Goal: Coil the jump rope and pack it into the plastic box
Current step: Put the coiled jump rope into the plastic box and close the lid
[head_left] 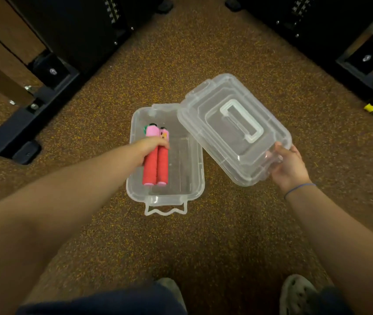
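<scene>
Two handles (157, 165), rope (145, 130) mostly hidden.

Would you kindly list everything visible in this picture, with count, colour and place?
jump rope handles: two, red with pink ends, side by side inside the box
plastic box: one, clear, on the floor, centre
lid: one, clear, tilted over the box's right edge
floor: brown speckled, throughout
machine frames: two, black, upper corners
yellow-capped pin: one, right edge
shoes: two, grey, bottom edge
wristband: one, blue, right wrist
left hand: one, grips the handles
right hand: one, holds the lid
</scene>
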The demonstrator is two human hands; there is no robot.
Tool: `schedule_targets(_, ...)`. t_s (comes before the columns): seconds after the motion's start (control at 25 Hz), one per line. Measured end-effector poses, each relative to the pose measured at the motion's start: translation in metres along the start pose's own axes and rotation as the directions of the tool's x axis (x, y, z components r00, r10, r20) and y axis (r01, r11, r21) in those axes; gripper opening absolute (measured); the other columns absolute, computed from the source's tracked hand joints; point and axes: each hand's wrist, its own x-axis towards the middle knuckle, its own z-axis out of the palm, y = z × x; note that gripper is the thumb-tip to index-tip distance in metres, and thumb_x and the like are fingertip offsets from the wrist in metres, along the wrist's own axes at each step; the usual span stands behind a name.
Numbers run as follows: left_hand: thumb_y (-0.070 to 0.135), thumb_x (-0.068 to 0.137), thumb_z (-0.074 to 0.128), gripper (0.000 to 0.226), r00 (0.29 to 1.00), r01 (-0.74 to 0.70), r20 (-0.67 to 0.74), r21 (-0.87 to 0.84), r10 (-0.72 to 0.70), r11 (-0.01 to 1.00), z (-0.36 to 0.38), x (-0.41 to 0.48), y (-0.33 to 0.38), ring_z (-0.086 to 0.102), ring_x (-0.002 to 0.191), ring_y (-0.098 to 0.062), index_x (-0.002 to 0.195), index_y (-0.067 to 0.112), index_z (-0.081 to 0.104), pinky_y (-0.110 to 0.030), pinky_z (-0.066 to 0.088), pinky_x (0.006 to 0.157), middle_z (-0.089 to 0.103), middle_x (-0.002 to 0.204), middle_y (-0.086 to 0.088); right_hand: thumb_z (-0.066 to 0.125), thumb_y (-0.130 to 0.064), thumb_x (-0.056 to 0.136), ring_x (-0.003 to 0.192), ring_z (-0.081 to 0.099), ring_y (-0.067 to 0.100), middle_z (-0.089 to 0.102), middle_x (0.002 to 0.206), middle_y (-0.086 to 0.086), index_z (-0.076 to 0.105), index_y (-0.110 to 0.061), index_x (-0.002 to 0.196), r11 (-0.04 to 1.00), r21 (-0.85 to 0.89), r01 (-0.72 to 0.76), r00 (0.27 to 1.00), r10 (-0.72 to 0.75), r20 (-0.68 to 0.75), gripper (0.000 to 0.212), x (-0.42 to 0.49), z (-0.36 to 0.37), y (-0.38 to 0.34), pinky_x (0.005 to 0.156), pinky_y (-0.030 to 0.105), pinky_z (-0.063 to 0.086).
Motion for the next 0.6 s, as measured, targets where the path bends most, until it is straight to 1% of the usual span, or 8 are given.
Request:
schedule_targets(0.04,0.015,0.076,0.066,0.019,0.999,0.007,-0.032,0.027,-0.006,1.000,0.008,0.012,-0.006,0.063,0.056,-0.022,0.088,0.007,0.054,-0.028,0.056,0.052,0.061,0.076,-0.013,0.057,-0.004,0.090,0.086,0.067,0.017,0.066,0.103,0.004,0.047,-0.012,0.132,1.000,0.018,-0.007,1.000,0.007,0.005,0.044,0.000,0.002,0.002,0.066,0.032,0.058)
schedule_targets(0.12,0.023,0.062,0.074,0.036,0.993,0.014,-0.119,0.104,-0.002,0.994,0.022,0.035,-0.018,0.066,0.069,-0.026,0.090,0.006,0.057,-0.035,0.058,0.068,0.066,0.086,-0.016,0.059,-0.008,0.089,0.096,0.064,0.021,0.065,0.110,0.005,0.049,-0.011,0.130,1.000,-0.011,0.005,1.000,-0.005,0.017,0.043,0.001,0.004,0.004,0.080,0.038,0.057)
schedule_targets(0.16,0.026,0.060,0.076,0.043,0.982,0.010,-0.189,0.167,0.022,0.986,0.028,0.042,-0.022,0.064,0.071,-0.025,0.092,0.006,0.057,-0.033,0.056,0.068,0.066,0.088,-0.013,0.060,-0.009,0.089,0.101,0.063,0.023,0.064,0.115,0.006,0.049,-0.011,0.132,1.000,-0.023,0.013,1.000,-0.012,0.028,0.044,0.002,0.005,0.005,0.086,0.041,0.053)
schedule_targets(0.24,0.026,0.066,0.077,0.045,0.941,-0.009,-0.315,0.331,0.120,0.943,0.038,0.053,-0.029,0.059,0.070,-0.022,0.098,0.005,0.053,-0.028,0.049,0.059,0.061,0.087,-0.008,0.060,-0.012,0.089,0.107,0.062,0.026,0.063,0.124,0.007,0.046,-0.012,0.135,0.999,-0.037,0.031,0.999,-0.029,0.044,0.049,0.002,0.007,0.003,0.091,0.045,0.050)
schedule_targets(0.32,0.026,0.068,0.077,0.056,0.906,-0.018,-0.378,0.413,0.189,0.911,0.046,0.059,-0.033,0.060,0.077,-0.025,0.109,0.001,0.048,-0.030,0.050,0.063,0.061,0.097,-0.012,0.060,-0.014,0.089,0.109,0.062,0.026,0.062,0.130,0.008,0.045,-0.015,0.136,0.998,-0.046,0.038,0.998,-0.036,0.048,0.049,0.001,0.009,0.000,0.092,0.047,0.051)
schedule_targets(0.44,0.027,0.070,0.074,0.066,0.872,0.034,-0.465,0.375,0.156,0.926,0.055,0.069,-0.031,0.058,0.103,-0.031,0.119,0.001,0.040,-0.036,0.052,0.080,0.058,0.115,-0.016,0.060,-0.015,0.090,0.105,0.063,0.023,0.059,0.132,0.009,0.045,-0.016,0.136,0.997,-0.058,0.046,0.997,-0.042,0.064,0.049,-0.001,0.009,-0.006,0.090,0.046,0.052)
schedule_targets(0.52,0.027,0.071,0.074,0.073,0.862,0.091,-0.493,0.380,0.119,0.921,0.060,0.076,-0.030,0.050,0.117,-0.032,0.126,-0.001,0.034,-0.040,0.047,0.090,0.049,0.126,-0.017,0.060,-0.016,0.090,0.102,0.065,0.020,0.060,0.132,0.008,0.044,-0.016,0.136,0.997,-0.066,0.045,0.996,-0.040,0.079,0.049,-0.005,0.008,-0.009,0.086,0.043,0.056)
schedule_targets(0.6,0.026,0.073,0.074,0.082,0.852,0.130,-0.511,0.419,0.115,0.899,0.069,0.077,-0.032,0.042,0.122,-0.033,0.133,-0.004,0.028,-0.042,0.044,0.093,0.038,0.132,-0.018,0.059,-0.014,0.091,0.100,0.067,0.018,0.062,0.129,0.006,0.044,-0.016,0.137,0.997,-0.055,0.056,0.996,-0.052,0.074,0.048,-0.008,0.006,-0.010,0.078,0.039,0.058)
